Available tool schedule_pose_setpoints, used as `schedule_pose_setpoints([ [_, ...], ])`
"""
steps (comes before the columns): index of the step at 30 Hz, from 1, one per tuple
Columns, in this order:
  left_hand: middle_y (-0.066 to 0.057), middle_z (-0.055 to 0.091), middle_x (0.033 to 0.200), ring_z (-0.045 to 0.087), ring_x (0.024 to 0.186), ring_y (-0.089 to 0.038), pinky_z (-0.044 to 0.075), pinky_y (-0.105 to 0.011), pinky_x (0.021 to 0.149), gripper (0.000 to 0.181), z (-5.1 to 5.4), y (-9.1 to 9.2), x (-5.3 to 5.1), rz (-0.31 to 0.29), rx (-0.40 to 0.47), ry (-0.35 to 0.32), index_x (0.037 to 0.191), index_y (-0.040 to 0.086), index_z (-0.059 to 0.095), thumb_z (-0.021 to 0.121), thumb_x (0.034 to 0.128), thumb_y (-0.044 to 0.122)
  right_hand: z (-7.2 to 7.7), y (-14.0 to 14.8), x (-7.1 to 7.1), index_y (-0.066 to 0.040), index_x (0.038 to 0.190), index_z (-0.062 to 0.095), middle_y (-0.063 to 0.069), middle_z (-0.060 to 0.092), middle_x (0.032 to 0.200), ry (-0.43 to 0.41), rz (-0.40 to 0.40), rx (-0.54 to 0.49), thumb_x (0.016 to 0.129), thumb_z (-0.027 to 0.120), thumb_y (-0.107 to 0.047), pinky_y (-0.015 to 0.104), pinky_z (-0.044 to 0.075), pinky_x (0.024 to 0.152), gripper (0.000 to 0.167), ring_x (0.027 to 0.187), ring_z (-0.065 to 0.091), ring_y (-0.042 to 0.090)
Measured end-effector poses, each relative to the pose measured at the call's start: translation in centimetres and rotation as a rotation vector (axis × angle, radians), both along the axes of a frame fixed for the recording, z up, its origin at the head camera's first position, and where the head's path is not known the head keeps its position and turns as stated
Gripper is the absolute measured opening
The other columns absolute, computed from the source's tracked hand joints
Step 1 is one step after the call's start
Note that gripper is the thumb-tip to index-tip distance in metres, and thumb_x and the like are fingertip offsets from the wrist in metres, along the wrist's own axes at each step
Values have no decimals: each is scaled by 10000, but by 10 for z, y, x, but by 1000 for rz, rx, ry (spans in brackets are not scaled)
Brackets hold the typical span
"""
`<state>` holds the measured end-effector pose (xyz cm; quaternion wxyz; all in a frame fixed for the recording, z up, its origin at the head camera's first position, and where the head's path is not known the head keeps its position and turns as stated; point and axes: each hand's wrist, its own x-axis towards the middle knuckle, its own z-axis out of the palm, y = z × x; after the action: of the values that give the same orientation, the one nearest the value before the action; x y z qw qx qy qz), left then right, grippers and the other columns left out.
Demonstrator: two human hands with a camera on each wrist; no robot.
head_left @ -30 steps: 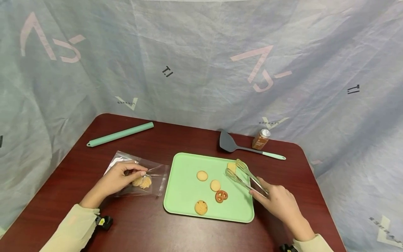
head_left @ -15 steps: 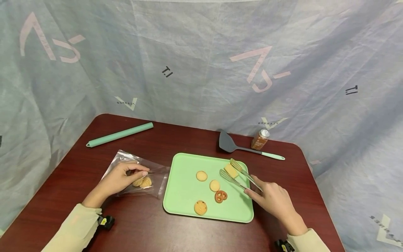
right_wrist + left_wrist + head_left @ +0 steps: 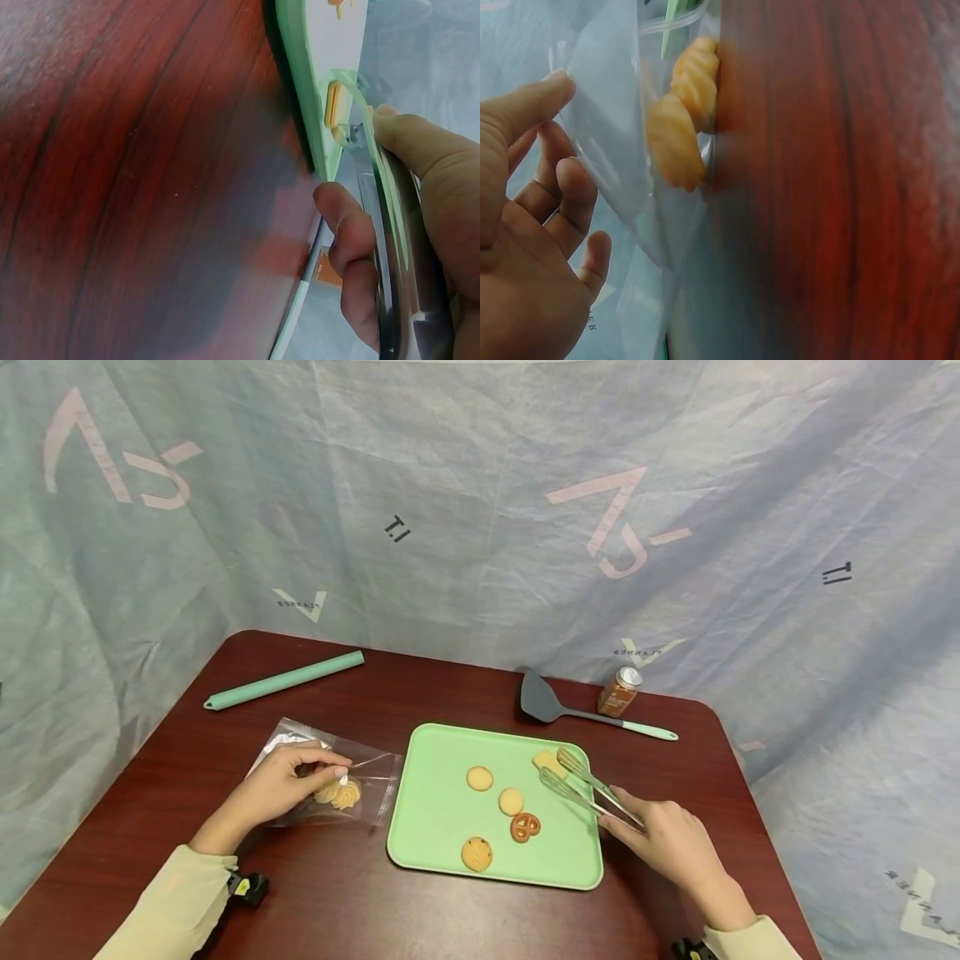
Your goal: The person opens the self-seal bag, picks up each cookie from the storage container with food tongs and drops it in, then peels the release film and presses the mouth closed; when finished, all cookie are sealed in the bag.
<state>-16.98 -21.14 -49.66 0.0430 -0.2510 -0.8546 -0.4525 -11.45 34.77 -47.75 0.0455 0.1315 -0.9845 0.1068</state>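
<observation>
My left hand (image 3: 288,781) pinches the upper film of a clear zip bag (image 3: 378,764), lifting it off the table. Two swirled butter cookies (image 3: 679,135) lie inside the bag. My right hand (image 3: 671,839) holds a pair of tongs (image 3: 573,795), its slotted heads spread apart over the right side of a light green tray (image 3: 442,827). A rectangular cookie (image 3: 545,762) lies by the tong heads, apparently not clamped. Also on the tray are two plain round cookies (image 3: 480,778), a pretzel-shaped cookie (image 3: 525,827) and a chip-dotted round cookie (image 3: 477,854).
Behind the tray lies a grey spatula (image 3: 538,700) with a pale green handle. A spice jar (image 3: 619,693) with a silver lid stands beside it. A green rod (image 3: 285,680) lies at the back left of the dark red table (image 3: 337,893). Printed cloth hangs behind.
The tongs reached left across the rectangular cookie, then drew back right. That cookie has turned and shifted slightly. The left hand keeps its pinch on the bag, moving only slightly.
</observation>
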Motion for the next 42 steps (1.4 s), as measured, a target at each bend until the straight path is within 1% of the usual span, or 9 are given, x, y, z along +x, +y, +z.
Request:
schedule_pose_setpoints([
  [3,31,733,896,527,686,-71,432,-237,561,133,0,1,-1,-19,16,5,1045,84,802,771,915,77,-1,0,1,-262,1232,732,-80,660,753,20,34,-21,921,724,-518,439,449,507,403,645,633,188],
  [5,60,726,882,516,668,-69,425,-238,548,135,-1,1,-1,-15,11,9,1041,93,804,780,908,82,-1,-2,1,-262,1222,737,-78,672,771,25,47,-30,927,727,-498,446,459,520,378,649,637,192],
  [10,92,723,892,536,689,-76,438,-239,571,137,-2,1,-1,-15,11,13,1041,105,806,784,907,89,-1,-4,1,-221,1265,736,11,744,931,19,46,-33,931,712,-518,482,503,581,447,746,690,244],
  [14,51,731,909,532,705,-75,434,-235,576,135,-1,1,0,-13,10,11,1046,94,804,773,915,84,0,-2,0,-243,1284,726,4,740,917,15,41,-32,922,715,-535,484,497,575,466,743,687,241],
  [19,48,741,924,538,705,-73,434,-235,569,143,-2,1,-1,-3,0,11,1047,101,805,778,908,78,-1,-2,1,-202,1272,738,35,752,958,12,47,-41,918,732,-507,478,503,583,467,753,695,246],
  [27,76,736,911,550,703,-73,446,-242,574,143,-4,2,-2,-4,13,-13,1044,99,805,792,901,103,-1,-5,-2,-162,1220,759,-11,746,882,35,121,-63,923,763,-406,392,497,570,385,663,648,118],
  [34,51,743,929,568,738,-74,455,-226,610,141,-4,3,-2,-23,31,-4,1042,90,803,779,906,69,-2,-10,-5,-151,1221,760,-18,759,944,68,160,-108,926,767,-380,367,523,608,373,729,683,104],
  [38,56,740,923,572,745,-74,454,-219,624,134,-3,3,0,-20,32,18,1034,86,804,780,904,68,0,-20,-6,-157,1223,758,-133,708,813,62,190,-136,928,765,-383,300,474,573,372,640,582,33],
  [42,73,736,925,585,756,-78,459,-220,643,132,-2,3,2,-14,26,28,1033,82,803,781,903,69,3,-39,-8,-172,1224,757,-239,530,643,35,246,-160,927,764,-391,228,390,520,369,554,429,-22],
])
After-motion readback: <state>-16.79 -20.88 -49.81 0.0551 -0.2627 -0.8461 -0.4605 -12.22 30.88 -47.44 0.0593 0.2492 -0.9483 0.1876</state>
